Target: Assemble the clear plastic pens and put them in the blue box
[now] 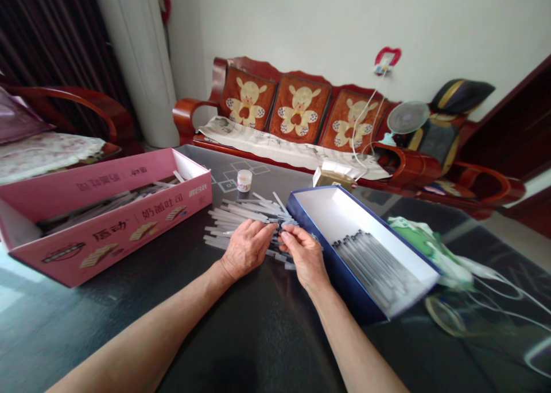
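- Thin plastic sticks (241, 224): a loose, crisscrossed heap on the dark table (258, 341), between the pink box and the blue box; by the look of them, light, stiff but slightly springy, probably slippery and easily scattered.
- Safest hold, judging from the heap: one stick at a time, near an end, between fingertips.
- Left hand (246, 248): fingers (258, 229) slightly curved, lying over the heap's near edge, apparently resting rather than gripping.
- Right hand (303, 257): fingertips (286, 237) drawn together at the heap's right edge, apparently pinching stick ends; number of sticks too small to tell.
- Blue box (340, 272): just beside the right hand, white inside, with parallel sticks (374, 267) lying in its near end.
- Pink box (107, 249): left of the heap, more sticks inside.
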`<action>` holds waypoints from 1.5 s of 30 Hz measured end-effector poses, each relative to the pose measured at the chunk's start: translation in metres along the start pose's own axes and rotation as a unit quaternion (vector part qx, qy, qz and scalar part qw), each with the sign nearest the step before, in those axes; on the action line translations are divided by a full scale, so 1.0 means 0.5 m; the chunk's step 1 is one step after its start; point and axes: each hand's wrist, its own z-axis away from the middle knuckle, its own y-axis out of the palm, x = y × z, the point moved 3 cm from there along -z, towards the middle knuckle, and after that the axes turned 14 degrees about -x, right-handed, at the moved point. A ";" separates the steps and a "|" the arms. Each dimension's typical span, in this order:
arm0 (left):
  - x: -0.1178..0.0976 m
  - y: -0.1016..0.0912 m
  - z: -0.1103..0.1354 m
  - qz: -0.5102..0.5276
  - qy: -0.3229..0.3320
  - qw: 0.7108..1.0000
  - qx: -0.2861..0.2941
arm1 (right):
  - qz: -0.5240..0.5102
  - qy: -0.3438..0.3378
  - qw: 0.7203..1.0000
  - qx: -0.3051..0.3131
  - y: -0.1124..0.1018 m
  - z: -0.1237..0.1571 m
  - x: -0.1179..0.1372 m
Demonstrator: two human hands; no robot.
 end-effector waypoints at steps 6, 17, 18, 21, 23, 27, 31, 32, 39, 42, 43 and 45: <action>-0.003 -0.001 -0.001 0.000 0.006 1.000 0.021 | 0.016 -0.006 1.000 0.019 0.002 -0.003 -0.007; -0.002 0.000 -0.003 0.001 0.017 0.999 0.037 | 0.098 -0.128 0.986 0.039 -0.003 -0.007 -0.005; -0.002 0.000 -0.003 0.004 0.017 0.999 0.037 | 0.106 -0.140 0.984 0.039 -0.004 -0.007 -0.004; -0.002 -0.002 -0.004 0.016 0.016 0.999 0.039 | 0.129 -0.167 0.977 0.040 -0.004 -0.006 -0.001; -0.003 -0.003 -0.005 0.021 0.015 0.999 0.041 | 0.134 -0.173 0.975 0.040 -0.004 -0.005 -0.001; -0.002 -0.004 -0.006 0.033 0.007 0.999 0.034 | 0.133 -0.160 0.977 0.055 -0.004 -0.003 -0.002; -0.002 -0.004 -0.008 0.049 -0.009 0.999 0.020 | 0.124 -0.124 0.982 0.066 -0.005 -0.004 0.000; -0.002 -0.004 -0.008 0.051 -0.011 0.998 0.021 | 0.123 -0.117 0.983 0.066 -0.006 -0.004 0.001; -0.009 -0.003 -0.008 0.059 0.003 0.997 0.042 | 0.266 -0.245 0.931 0.055 -0.012 0.004 0.029; -0.008 -0.002 -0.007 0.056 -0.001 0.998 0.040 | 0.277 -0.279 0.918 0.044 -0.011 0.010 0.040; -0.007 -0.002 -0.007 0.055 -0.002 0.998 0.039 | 0.273 -0.291 0.916 0.047 -0.010 0.012 0.042; -0.007 -0.002 -0.007 0.054 -0.001 0.998 0.039 | 0.272 -0.317 0.907 0.056 -0.006 0.015 0.046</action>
